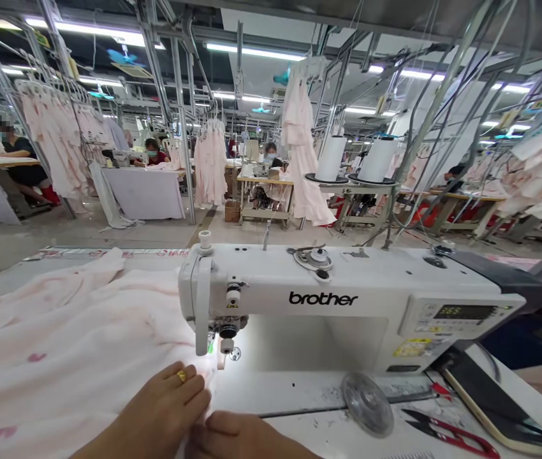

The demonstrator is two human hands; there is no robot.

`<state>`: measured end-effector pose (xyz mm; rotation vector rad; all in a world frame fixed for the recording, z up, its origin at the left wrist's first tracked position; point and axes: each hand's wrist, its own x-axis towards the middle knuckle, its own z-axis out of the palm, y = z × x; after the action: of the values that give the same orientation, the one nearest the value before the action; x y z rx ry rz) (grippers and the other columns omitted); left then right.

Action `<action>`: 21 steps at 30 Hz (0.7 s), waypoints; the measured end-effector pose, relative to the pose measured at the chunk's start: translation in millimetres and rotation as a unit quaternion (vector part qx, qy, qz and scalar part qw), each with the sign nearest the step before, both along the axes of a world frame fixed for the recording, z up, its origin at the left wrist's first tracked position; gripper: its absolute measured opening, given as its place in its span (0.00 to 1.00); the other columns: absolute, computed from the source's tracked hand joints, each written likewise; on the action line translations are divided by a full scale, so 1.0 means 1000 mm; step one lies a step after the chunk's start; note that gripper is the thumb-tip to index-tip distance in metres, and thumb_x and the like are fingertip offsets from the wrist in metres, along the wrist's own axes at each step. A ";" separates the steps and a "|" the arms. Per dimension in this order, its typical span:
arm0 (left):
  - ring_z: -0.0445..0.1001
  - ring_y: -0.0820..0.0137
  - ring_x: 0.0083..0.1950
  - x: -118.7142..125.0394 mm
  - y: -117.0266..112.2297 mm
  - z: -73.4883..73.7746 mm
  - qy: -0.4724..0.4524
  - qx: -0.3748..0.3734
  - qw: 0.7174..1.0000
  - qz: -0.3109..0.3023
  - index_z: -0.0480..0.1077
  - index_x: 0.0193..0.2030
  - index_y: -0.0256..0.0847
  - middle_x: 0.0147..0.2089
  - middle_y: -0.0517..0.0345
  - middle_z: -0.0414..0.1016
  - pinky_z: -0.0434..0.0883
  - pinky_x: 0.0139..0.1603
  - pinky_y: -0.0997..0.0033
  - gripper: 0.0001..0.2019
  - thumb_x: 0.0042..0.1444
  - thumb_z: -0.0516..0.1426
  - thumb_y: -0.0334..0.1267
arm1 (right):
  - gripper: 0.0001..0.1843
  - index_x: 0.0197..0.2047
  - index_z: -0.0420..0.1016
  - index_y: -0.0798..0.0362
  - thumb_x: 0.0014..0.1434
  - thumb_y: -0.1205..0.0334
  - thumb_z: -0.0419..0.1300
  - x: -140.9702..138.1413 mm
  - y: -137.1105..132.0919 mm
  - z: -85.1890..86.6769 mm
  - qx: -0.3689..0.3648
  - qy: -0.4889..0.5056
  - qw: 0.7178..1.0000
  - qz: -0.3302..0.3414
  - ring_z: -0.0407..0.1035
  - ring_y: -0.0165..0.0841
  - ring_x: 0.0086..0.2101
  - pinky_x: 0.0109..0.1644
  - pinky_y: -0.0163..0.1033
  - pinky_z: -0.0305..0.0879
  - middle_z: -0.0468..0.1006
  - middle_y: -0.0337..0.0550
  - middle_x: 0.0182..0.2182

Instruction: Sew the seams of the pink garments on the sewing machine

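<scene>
A white brother sewing machine [300,331] stands in front of me, its lamp lighting the needle area. Pale pink fabric with darker pink heart-like marks [74,350] spreads over the table to the left and reaches in under the presser foot. My left hand [168,398], with a gold-coloured ring on one finger, is closed on the fabric's edge just before the needle area. Right beside it, at the bottom of the view, my right hand [242,437] is also closed at the edge of the same fabric. Its fingertips are partly hidden.
On the machine bed lie a clear round plastic disc [367,405], red-handled thread snips [453,433] and a phone [500,405]. Two white thread cones [331,159] stand behind the machine. Farther back, pink garments [302,140] hang and several people sit at other machines.
</scene>
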<state>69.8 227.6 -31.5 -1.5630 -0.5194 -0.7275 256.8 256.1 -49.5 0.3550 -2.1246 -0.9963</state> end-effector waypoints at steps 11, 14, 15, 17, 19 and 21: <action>0.64 0.95 0.50 0.010 -0.023 0.007 -0.082 -0.025 0.992 0.097 0.63 0.55 0.42 0.51 0.61 0.69 0.72 0.49 0.94 0.29 0.47 0.60 0.51 | 0.09 0.45 0.66 0.54 0.74 0.64 0.45 0.008 0.005 -0.004 -0.108 -0.040 0.993 0.013 0.64 0.24 0.33 0.39 0.34 0.57 0.75 0.31 0.37; 0.64 0.94 0.54 0.007 -0.018 0.001 -0.068 -0.007 0.992 0.101 0.61 0.58 0.46 0.56 0.62 0.67 0.74 0.51 0.93 0.29 0.49 0.59 0.49 | 0.10 0.46 0.66 0.53 0.75 0.63 0.45 0.011 0.008 -0.006 -0.131 -0.055 0.990 0.003 0.66 0.23 0.36 0.42 0.33 0.57 0.76 0.30 0.40; 0.64 0.93 0.54 0.007 -0.015 -0.001 -0.068 -0.001 0.992 0.104 0.61 0.58 0.46 0.56 0.62 0.67 0.74 0.51 0.92 0.28 0.49 0.59 0.45 | 0.09 0.47 0.66 0.53 0.74 0.63 0.45 0.011 0.010 -0.007 -0.132 -0.049 0.990 0.009 0.66 0.23 0.37 0.43 0.33 0.57 0.76 0.29 0.41; 0.65 0.93 0.53 0.005 -0.009 -0.001 -0.059 0.005 0.993 0.103 0.62 0.58 0.47 0.54 0.63 0.68 0.74 0.50 0.92 0.27 0.50 0.59 0.43 | 0.08 0.47 0.65 0.52 0.74 0.65 0.46 0.009 0.013 -0.011 -0.125 -0.027 0.991 0.041 0.65 0.22 0.36 0.42 0.31 0.57 0.76 0.29 0.40; 0.66 0.95 0.50 0.002 -0.005 0.003 -0.045 0.001 0.994 0.099 0.62 0.57 0.46 0.52 0.63 0.69 0.74 0.48 0.93 0.27 0.49 0.58 0.48 | 0.07 0.45 0.65 0.53 0.73 0.66 0.47 0.004 0.016 -0.014 -0.117 -0.004 0.992 0.040 0.64 0.21 0.35 0.40 0.31 0.57 0.76 0.29 0.38; 0.66 0.96 0.47 -0.003 -0.003 0.008 -0.039 -0.012 0.994 0.101 0.62 0.57 0.47 0.51 0.63 0.70 0.72 0.46 0.95 0.29 0.49 0.58 0.51 | 0.07 0.39 0.65 0.54 0.70 0.67 0.50 -0.002 0.019 -0.016 -0.102 0.034 0.994 0.020 0.62 0.23 0.30 0.34 0.33 0.53 0.74 0.30 0.33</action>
<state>66.9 224.8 -23.3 -1.4824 -0.7358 -0.6310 255.1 275.4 -65.1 0.2576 -2.1269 -0.7491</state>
